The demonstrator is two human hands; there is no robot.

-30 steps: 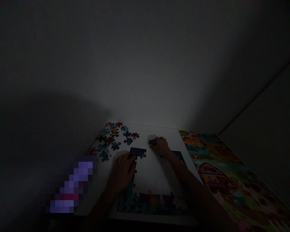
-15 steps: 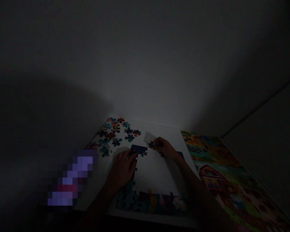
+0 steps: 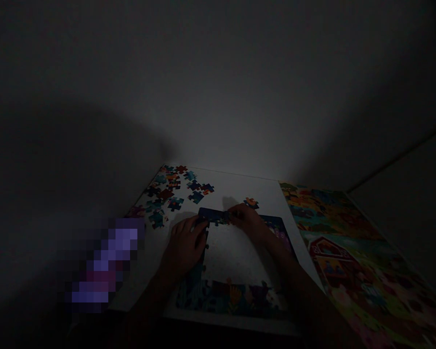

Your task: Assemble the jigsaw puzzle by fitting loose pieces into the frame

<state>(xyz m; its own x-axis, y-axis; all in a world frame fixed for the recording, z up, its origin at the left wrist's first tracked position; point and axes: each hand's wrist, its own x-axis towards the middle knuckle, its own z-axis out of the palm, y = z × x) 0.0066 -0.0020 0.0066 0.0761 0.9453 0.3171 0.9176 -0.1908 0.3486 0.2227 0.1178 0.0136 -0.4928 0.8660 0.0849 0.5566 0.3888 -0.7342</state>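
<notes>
My left hand (image 3: 183, 247) rests on the white board (image 3: 236, 257), its fingertips gripping the left end of a dark blue assembled jigsaw strip (image 3: 212, 216). My right hand (image 3: 245, 218) pinches a dark jigsaw piece (image 3: 226, 217) against the strip's right end. Just beyond those fingers lies a loose orange-and-blue piece (image 3: 251, 202). Several loose pieces (image 3: 170, 190) are scattered at the far left of the board. An assembled floral border section (image 3: 225, 296) lies below my hands, and a dark blue section (image 3: 278, 230) sits beside my right wrist.
A colourful farm picture with a red barn (image 3: 349, 261) lies to the right of the board. A pixelated purple object (image 3: 105, 264) is at the lower left. A plain wall rises behind the board, and the surroundings are dim.
My right hand has moved left, bringing its piece against the strip's right end. The loose orange-and-blue piece now shows beyond my fingers. The view has tilted slightly.
</notes>
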